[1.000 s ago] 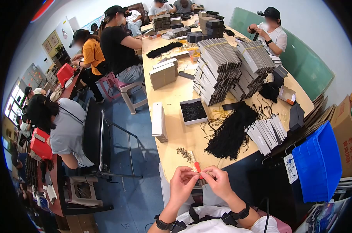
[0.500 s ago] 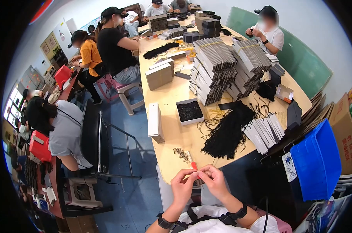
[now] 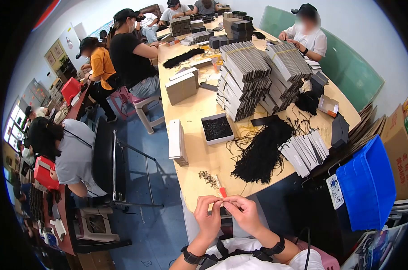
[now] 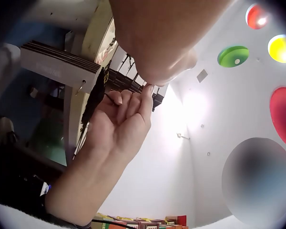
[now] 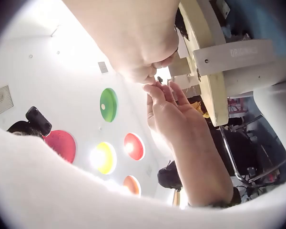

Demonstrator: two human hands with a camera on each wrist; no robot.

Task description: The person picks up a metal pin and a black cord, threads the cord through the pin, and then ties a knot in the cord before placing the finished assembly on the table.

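My left hand (image 3: pixel 208 220) and right hand (image 3: pixel 244 218) meet at the table's near edge, thumbs and bent fingers pinched together fingertip to fingertip. Between them is a thin black cord, mostly hidden by the fingers; a small dark bit (image 5: pixel 159 79) of it shows in the right wrist view. In the left wrist view a stack of grey printed tags (image 4: pixel 57 67) with a punched hole lies close below the hands. Just beyond my fingertips is a slim pale stick with a red end (image 3: pixel 222 192), beside a little heap of small brassy pieces (image 3: pixel 207 177).
A black bundle of cords (image 3: pixel 262 153) and fanned tags (image 3: pixel 305 153) lie to the right. Behind are an open box of small black pieces (image 3: pixel 217 128), an upright white block (image 3: pixel 177 141) and tall tag stacks (image 3: pixel 244 67). A blue bin (image 3: pixel 368 184) stands at right; people sit around.
The head view has shifted slightly. My hands have edged forward over the red end, which shows less now, and their fingertips are closer together. The person across the table has lowered their hands.
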